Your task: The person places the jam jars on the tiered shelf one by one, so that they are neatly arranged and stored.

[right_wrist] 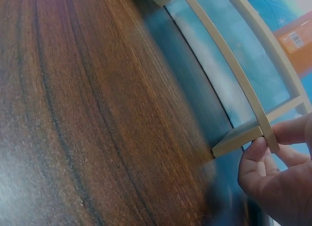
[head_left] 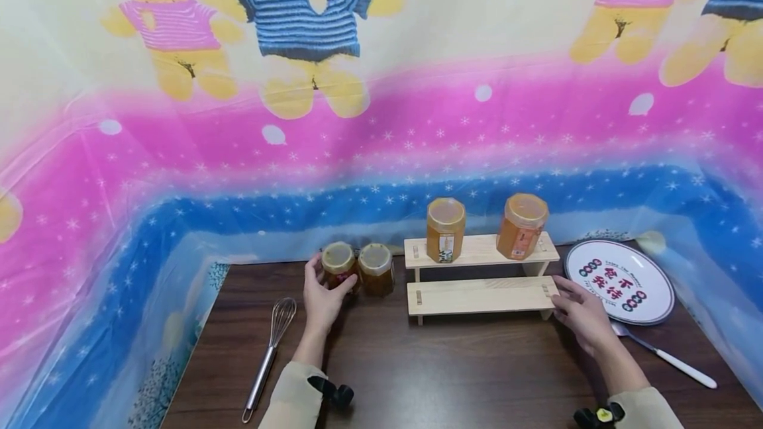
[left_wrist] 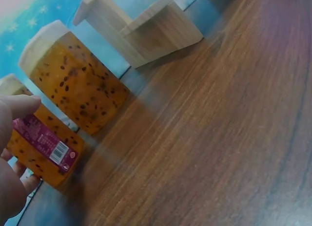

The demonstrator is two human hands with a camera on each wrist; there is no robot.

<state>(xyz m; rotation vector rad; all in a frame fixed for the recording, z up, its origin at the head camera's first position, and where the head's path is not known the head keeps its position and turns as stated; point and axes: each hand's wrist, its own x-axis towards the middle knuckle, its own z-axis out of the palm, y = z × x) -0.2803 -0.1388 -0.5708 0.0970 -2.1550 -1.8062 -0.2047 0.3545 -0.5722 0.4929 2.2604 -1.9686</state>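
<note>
My left hand [head_left: 322, 301] grips a jar [head_left: 338, 258] of orange preserve with dark seeds, thumb in front and fingers around its far side. Its purple label [left_wrist: 48, 142] with a barcode shows in the left wrist view. A second seeded jar [head_left: 377, 271] stands just to its right. My right hand [head_left: 587, 324] pinches the right end of the lower step of a two-tier wooden rack [head_left: 477, 296]; thumb and fingertips meet the board [right_wrist: 243, 92] in the right wrist view. Two honey-coloured jars stand on the upper tier, one left [head_left: 446, 230] and one right [head_left: 522, 227].
A whisk [head_left: 271, 349] lies left of my left arm on the dark wooden table [head_left: 453, 376]. At the right are a white plate [head_left: 640, 270] with red lettering and a white-handled utensil [head_left: 673, 359]. A cartoon-bear cloth [head_left: 417, 144] hangs behind the table.
</note>
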